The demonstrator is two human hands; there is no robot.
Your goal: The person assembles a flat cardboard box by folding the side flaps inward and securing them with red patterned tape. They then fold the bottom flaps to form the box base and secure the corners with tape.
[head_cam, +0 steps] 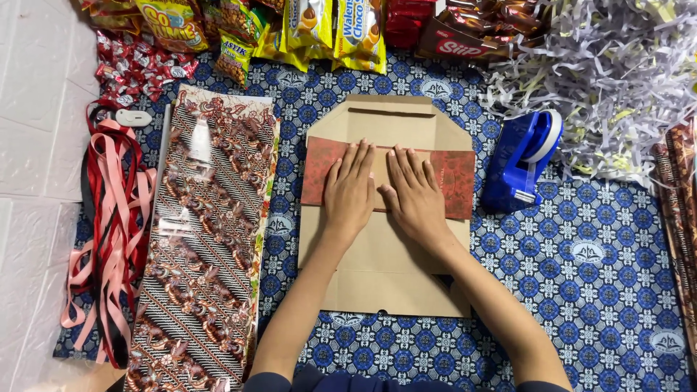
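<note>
A flattened brown cardboard box [385,276] lies on a blue patterned cloth [595,290]. Across its upper part lies a strip of dark red patterned paper [454,181]. My left hand [350,190] and my right hand [415,194] rest side by side, palms down and fingers spread, pressing the middle of the red strip flat against the cardboard. Neither hand grips anything.
A long sheet of brown batik wrapping paper [200,247] lies to the left, with red and pink ribbons [109,232] beside it. A blue tape dispenser [521,161] stands to the right. Shredded paper [610,80] fills the back right; snack packets [290,29] line the back.
</note>
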